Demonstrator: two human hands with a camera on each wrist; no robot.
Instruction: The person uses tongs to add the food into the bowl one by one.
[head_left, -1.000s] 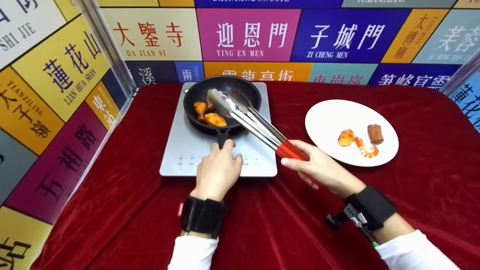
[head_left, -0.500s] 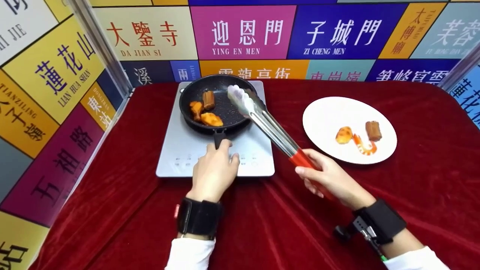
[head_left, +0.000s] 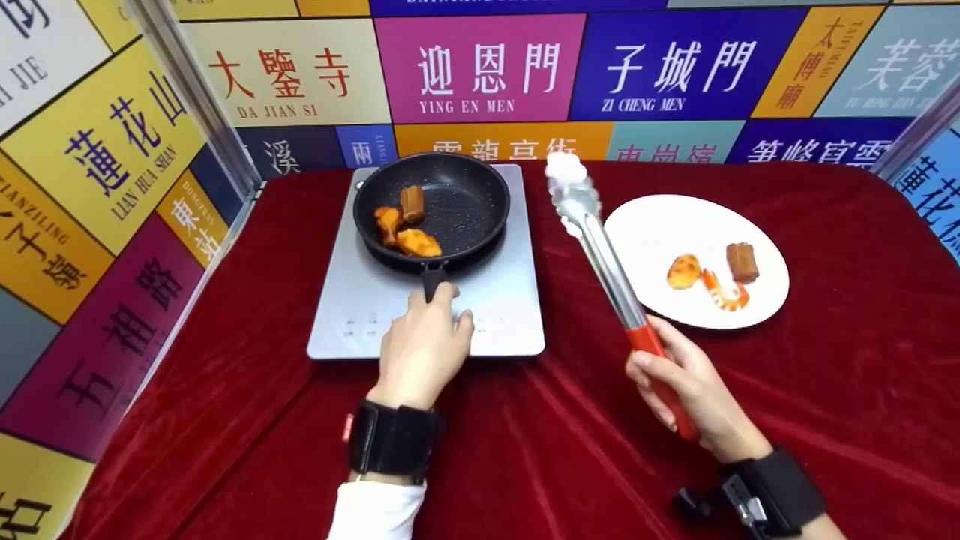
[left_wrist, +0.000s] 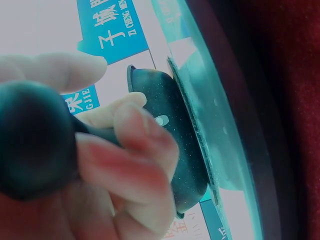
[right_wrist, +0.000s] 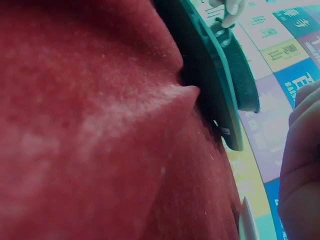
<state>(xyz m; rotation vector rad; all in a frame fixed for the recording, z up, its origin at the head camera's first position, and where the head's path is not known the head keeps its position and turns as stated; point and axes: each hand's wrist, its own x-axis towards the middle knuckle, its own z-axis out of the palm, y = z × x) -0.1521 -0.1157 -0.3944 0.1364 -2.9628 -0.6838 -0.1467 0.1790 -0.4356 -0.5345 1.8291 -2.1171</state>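
My left hand [head_left: 424, 345] grips the black handle of a frying pan [head_left: 469, 202], which sits on a flat silver induction cooktop [head_left: 506, 307]. In the left wrist view the fingers [left_wrist: 145, 170] curl round that handle. Inside the pan's left side lie a brown rib-like piece [head_left: 412, 204], a small drumstick [head_left: 388, 225] and a yellow-orange piece [head_left: 418, 243]. My right hand [head_left: 694, 390] holds metal tongs [head_left: 611, 262] by their red grips, the scalloped tips together and holding nothing. The tongs point up between the cooktop and a white plate [head_left: 637, 225], overlapping its left rim in the head view.
On the plate lie a yellow browned piece [head_left: 684, 271], a shrimp [head_left: 724, 291] and a brown rib-like piece [head_left: 742, 262]. A wrinkled dark red cloth [head_left: 562, 450] covers the table. Colourful panels with lettering [head_left: 480, 67] rise behind and to the left.
The tongs have left the pan and swung right towards the plate, leaving the brown piece in the pan. My right hand has moved right and nearer me; my left stays on the handle.
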